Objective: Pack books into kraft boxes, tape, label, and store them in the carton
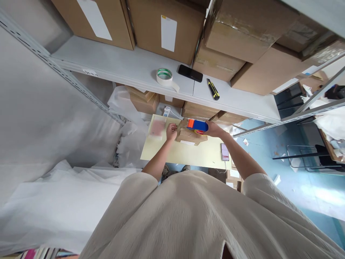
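A small cardboard box [183, 135] with a white label on its near side sits on the pale yellow table [188, 154]. My right hand [214, 129] is closed around a blue tape dispenser [199, 125] with an orange end, held over the top of the box. Part of a yellow and red tape roll shows under the dispenser. At the box's left end is my left hand [171, 132], its fingers bent against the cardboard. The exact contact of those fingertips is too small to make out.
A shelf [134, 64] above the table bears large cartons [167, 32], masking tape [164, 75], a black phone [190, 73] and a utility knife [213, 89]. Another phone [224, 152] with a cable lies at the table's right. A clear plastic packet [157, 127] lies left.
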Motion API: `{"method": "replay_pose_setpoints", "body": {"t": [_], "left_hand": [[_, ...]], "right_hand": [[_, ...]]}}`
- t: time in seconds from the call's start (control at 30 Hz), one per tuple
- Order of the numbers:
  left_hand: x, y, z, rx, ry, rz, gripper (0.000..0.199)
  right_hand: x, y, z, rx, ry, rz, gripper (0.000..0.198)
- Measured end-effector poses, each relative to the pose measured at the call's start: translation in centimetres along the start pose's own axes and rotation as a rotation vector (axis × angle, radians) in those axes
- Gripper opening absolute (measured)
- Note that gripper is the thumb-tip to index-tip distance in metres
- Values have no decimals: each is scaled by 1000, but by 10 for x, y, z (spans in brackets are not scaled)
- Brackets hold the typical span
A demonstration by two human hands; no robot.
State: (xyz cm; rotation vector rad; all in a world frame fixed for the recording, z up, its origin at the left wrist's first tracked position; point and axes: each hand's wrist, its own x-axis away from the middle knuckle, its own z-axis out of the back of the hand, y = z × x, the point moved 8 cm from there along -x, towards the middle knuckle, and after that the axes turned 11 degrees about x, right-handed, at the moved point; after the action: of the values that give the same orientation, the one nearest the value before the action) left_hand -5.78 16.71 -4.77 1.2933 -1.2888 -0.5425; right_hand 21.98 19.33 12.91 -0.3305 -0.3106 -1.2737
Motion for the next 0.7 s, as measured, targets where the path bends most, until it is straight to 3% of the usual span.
{"method": "replay_pose_setpoints", "body": {"t": [0.13, 0.23, 0.4, 0.5, 0.7], "left_hand": [[2, 7, -5, 22, -113, 32, 44], [5, 34, -8, -14, -194, -109, 53], [15, 67, -35, -225, -486, -232, 84], [15, 72, -45, -373, -555, -265, 93], [9, 70, -48, -670, -677, -314, 87]], "right_hand": [[0, 0, -1, -18, -7, -6, 66], [0, 0, -2, -32, -8, 1, 66], [0, 1, -2, -72, 5, 2, 66], [2, -3, 0, -107, 9, 22, 66], [6, -11, 11, -61, -20, 67, 59]]}}
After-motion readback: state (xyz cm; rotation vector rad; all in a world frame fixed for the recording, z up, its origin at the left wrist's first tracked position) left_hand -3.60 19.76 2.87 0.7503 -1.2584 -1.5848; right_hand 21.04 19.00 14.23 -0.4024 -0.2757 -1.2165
